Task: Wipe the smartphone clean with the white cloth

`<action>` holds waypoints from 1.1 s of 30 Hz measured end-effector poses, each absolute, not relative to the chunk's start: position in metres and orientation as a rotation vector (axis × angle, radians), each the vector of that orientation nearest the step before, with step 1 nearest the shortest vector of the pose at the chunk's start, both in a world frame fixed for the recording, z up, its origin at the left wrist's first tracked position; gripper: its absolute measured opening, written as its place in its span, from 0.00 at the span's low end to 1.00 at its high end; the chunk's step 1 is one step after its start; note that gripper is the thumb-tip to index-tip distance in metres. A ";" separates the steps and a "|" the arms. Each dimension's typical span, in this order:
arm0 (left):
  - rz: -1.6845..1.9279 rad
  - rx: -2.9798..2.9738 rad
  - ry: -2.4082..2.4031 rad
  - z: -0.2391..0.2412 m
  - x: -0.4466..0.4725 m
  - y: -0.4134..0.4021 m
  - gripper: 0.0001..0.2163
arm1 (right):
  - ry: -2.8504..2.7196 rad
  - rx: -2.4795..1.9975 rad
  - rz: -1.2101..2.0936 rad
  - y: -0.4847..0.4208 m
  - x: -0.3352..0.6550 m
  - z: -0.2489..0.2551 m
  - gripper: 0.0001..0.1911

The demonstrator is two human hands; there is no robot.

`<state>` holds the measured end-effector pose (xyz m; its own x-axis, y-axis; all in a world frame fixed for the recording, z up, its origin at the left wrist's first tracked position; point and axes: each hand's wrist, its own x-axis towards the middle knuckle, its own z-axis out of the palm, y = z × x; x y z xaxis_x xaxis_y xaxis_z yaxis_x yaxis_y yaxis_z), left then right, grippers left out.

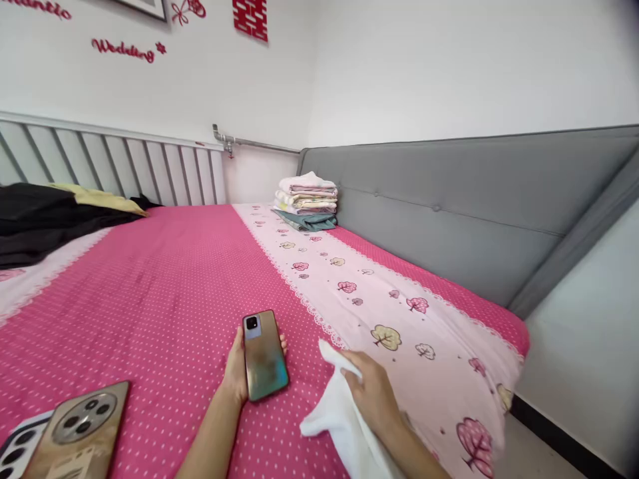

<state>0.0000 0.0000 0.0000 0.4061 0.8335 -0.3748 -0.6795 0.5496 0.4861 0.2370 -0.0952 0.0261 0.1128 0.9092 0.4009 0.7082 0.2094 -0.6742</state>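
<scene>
A smartphone [265,359] with a gold-to-teal back lies in my left hand [237,366], its camera side facing up. My fingers wrap round both long edges of it. To the right, my right hand [372,392] grips a white cloth [339,412] between thumb and fingers, and the cloth hangs down toward the bottom edge of the view. Cloth and phone are apart. At the lower left a gold phone [90,426] with a round camera ring lies on the bed, partly over a silvery phone [22,439] with a dark lens row.
The bed has a pink dotted sheet [194,286] with a tree-patterned band. Folded fabrics [307,199] are stacked by the grey headboard [429,206]. Dark clothes [44,219] and a yellow garment [100,197] lie at the far left, before a white radiator [164,169].
</scene>
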 end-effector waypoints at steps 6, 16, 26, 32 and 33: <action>1.166 0.111 0.727 0.002 -0.023 0.013 0.31 | -1.481 -1.459 -0.016 0.003 0.225 0.116 0.18; 1.231 -0.072 0.751 -0.004 -0.030 0.014 0.32 | -1.765 -1.058 0.185 0.052 0.113 0.064 0.22; 1.215 -0.094 0.654 0.007 -0.016 0.010 0.30 | -2.180 -1.171 0.312 0.064 0.113 0.031 0.25; 1.230 -0.079 0.719 0.011 -0.014 0.009 0.25 | -2.347 -1.040 0.191 0.062 0.106 0.029 0.18; 1.228 -0.089 0.720 0.011 -0.015 0.010 0.25 | -2.341 -1.013 0.184 0.063 0.106 0.029 0.16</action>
<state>-0.0145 0.0095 0.0109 0.1473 0.8251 -0.5454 -0.8789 0.3621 0.3104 0.1062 0.0627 0.0292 -0.5463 0.7049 0.4524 0.6257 0.7025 -0.3391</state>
